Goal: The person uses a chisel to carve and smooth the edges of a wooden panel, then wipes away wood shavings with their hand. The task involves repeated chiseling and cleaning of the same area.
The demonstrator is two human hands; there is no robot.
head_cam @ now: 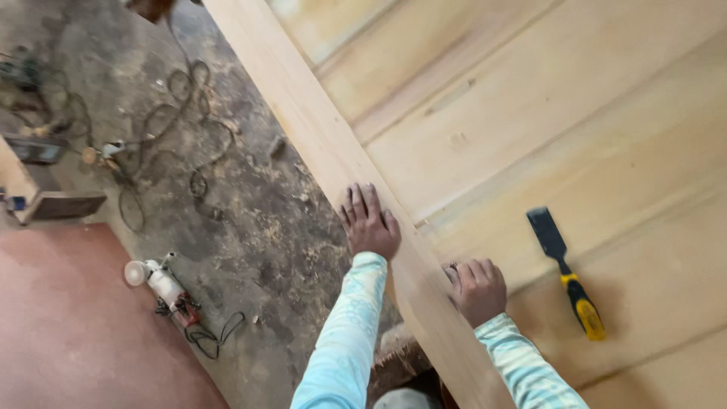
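A large pale wooden door panel (530,129) fills the right side of the head view, with a long frame board (318,129) along its left edge. My left hand (369,223) lies flat on that board's outer edge, fingers spread a little. My right hand (475,289) rests on the board's inner side, fingers curled; I cannot tell whether something small is under them. A chisel (566,273) with a dark blade and yellow-black handle lies on the panel, a short way right of my right hand.
Left of the panel, the concrete floor (250,227) is strewn with sawdust and black cables (174,121). A small white and red power tool (166,289) lies near a reddish floor area (68,333). Wooden pieces (45,201) sit at far left.
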